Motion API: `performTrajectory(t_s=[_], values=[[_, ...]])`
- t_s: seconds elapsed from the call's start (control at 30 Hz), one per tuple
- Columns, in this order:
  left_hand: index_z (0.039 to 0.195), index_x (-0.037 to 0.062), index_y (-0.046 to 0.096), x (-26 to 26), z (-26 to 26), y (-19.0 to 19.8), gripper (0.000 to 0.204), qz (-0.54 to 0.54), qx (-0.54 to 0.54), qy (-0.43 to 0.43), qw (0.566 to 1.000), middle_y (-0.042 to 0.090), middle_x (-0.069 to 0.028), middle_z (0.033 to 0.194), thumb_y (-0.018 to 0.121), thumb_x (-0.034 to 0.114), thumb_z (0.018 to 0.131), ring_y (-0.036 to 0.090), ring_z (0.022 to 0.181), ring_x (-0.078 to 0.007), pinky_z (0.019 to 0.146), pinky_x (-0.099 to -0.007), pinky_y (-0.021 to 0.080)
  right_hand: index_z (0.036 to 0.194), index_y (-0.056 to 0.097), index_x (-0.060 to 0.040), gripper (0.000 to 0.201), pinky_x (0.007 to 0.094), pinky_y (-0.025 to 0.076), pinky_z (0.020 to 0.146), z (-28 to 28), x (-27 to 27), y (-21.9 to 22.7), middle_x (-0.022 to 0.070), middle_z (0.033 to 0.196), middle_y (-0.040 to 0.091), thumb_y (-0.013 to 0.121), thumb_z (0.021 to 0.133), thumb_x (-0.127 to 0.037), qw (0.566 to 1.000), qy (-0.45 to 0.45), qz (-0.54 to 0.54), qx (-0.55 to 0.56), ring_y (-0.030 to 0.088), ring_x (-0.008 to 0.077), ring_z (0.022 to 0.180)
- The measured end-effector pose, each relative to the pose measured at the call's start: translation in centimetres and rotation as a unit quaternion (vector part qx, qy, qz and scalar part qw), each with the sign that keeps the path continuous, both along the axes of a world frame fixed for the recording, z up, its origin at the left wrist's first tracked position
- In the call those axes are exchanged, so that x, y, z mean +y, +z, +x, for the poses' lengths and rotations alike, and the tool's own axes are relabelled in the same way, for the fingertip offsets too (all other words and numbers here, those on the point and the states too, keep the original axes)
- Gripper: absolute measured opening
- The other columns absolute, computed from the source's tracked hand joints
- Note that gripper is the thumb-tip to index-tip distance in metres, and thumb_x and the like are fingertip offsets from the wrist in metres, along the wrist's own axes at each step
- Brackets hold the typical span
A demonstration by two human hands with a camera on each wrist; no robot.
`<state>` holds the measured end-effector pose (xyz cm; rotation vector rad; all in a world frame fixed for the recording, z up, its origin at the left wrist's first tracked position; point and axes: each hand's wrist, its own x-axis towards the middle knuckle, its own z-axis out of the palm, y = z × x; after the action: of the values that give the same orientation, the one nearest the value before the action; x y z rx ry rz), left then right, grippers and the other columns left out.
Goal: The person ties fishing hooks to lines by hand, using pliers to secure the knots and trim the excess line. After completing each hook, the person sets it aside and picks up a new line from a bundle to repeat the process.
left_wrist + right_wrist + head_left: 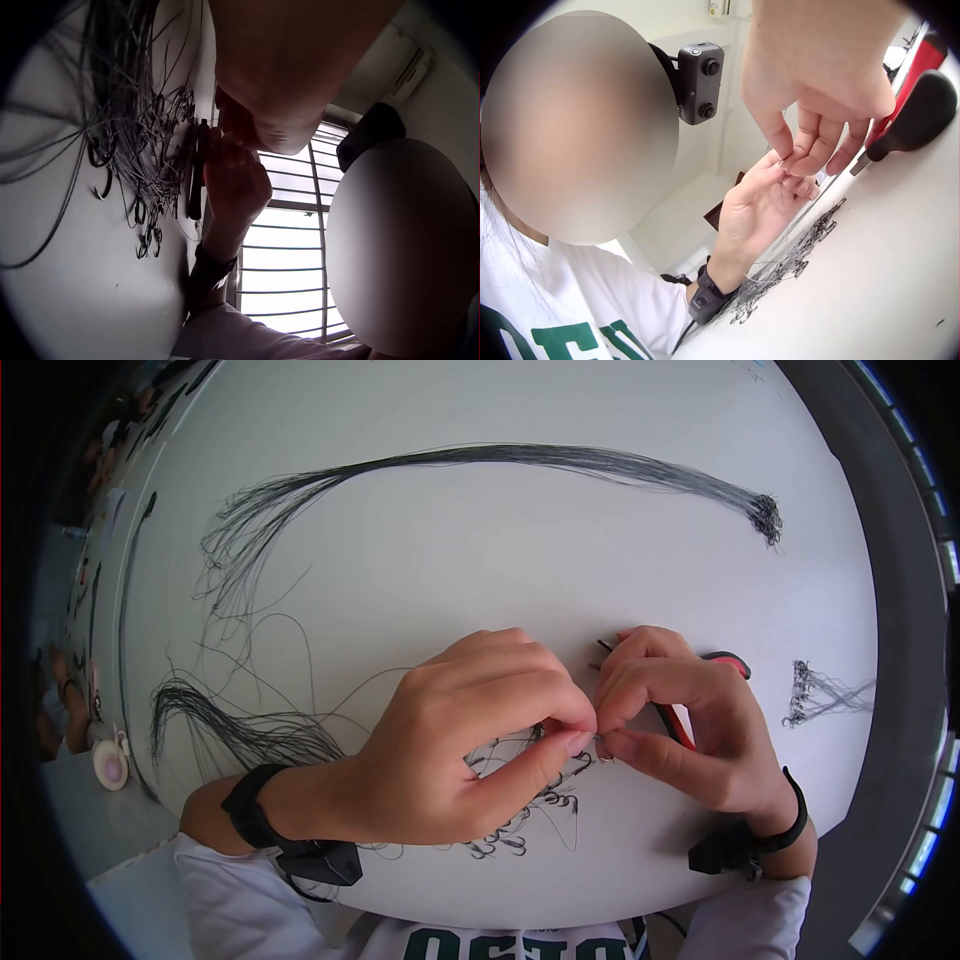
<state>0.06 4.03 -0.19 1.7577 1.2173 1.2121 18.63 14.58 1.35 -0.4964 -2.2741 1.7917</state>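
Note:
My left hand (470,735) and right hand (690,710) meet fingertip to fingertip low over the white table, thumb and forefinger pinched on each. Between them is a fine line with a small fish hook (604,757), mostly hidden by the fingertips. Under and beside the left hand lies a pile of dark fish hooks (560,797) tied to thin lines, which the left wrist view also shows as a tangle with a hook (105,184) in front. Partly covered by the right hand is a tool with red and black handles (922,112).
A long bundle of dark lines (520,455) stretches across the table's far part, its hooks (766,518) clustered at the right end. More loose line (250,735) spreads at left. Another small bunch of hooks (797,695) lies near the right edge. A round whitish object (111,765) is far left.

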Motion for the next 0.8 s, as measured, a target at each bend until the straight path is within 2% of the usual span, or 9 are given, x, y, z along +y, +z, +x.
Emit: performTrajectory(t_s=[0.47,0.67,0.8], values=[[0.079,-0.0011,0.061,0.01,0.1,-0.22,0.013,0.004,0.009,0.005,1.0,0.061,-0.0093,0.076,0.062,-0.011,0.07,0.056,0.069,-0.0201,0.06,-0.0292,0.044,0.078,0.064,-0.0062,0.008,0.0331,0.033,0.091,-0.02,-0.06,-0.32,0.0001,0.077,0.063,0.062,0.072,-0.001,1.0,-0.005,0.015,-0.003,0.052,0.0159,0.082],[0.084,-0.0024,0.058,-0.22,0.21,0.16,0.013,-0.023,0.005,0.001,1.0,0.058,-0.0092,0.077,0.059,-0.009,0.074,0.054,0.069,-0.0189,0.062,-0.0274,0.043,0.078,0.065,-0.0064,0.007,0.0331,0.032,0.092,-0.18,-0.03,0.21,0.0006,0.077,0.064,0.061,0.074,-0.002,1.0,-0.005,0.015,-0.021,0.053,0.016,0.081],[0.088,-0.0035,0.057,-0.63,0.32,0.64,0.007,-0.129,-0.116,-0.019,0.985,0.058,-0.0094,0.082,0.055,-0.004,0.081,0.054,0.076,-0.0152,0.069,-0.0262,0.042,0.077,0.064,-0.0054,0.005,0.0328,0.032,0.092,-0.17,0.35,0.65,0.001,0.076,0.064,0.06,0.077,-0.003,0.999,0.007,-0.028,-0.026,0.052,0.0151,0.08]])
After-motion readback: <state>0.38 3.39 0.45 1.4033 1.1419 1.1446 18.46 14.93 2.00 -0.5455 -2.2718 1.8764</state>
